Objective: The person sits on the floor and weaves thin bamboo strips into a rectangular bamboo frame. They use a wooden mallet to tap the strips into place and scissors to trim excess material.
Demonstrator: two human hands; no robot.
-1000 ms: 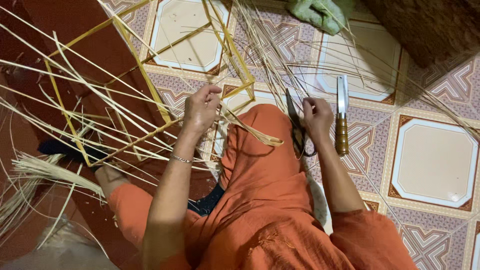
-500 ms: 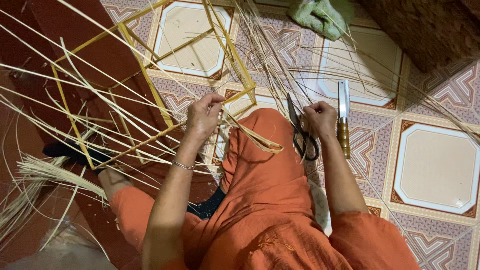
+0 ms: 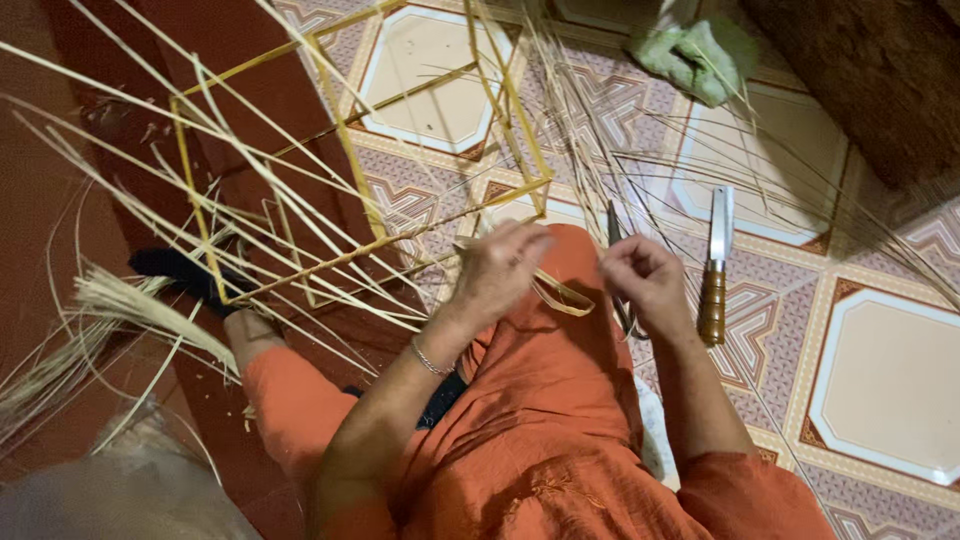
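Two hands at work on a yellow strip frame, seated on the tiled floor.

Left hand [image 3: 505,268] is raised at the near corner of the frame [image 3: 350,170], fingers curled in a closed grip on a flat looped strip [image 3: 560,293] lying over the orange-clad knee. Right hand [image 3: 645,280] sits just beside it, fingers pinched, apparently on the same strip; scissors [image 3: 618,270] lie partly hidden beneath it, so I cannot tell if they are held. Knife [image 3: 715,265] rests on the floor [image 3: 880,370] close by. Advisable: keep the strip flat and taut, untwisted, while working.
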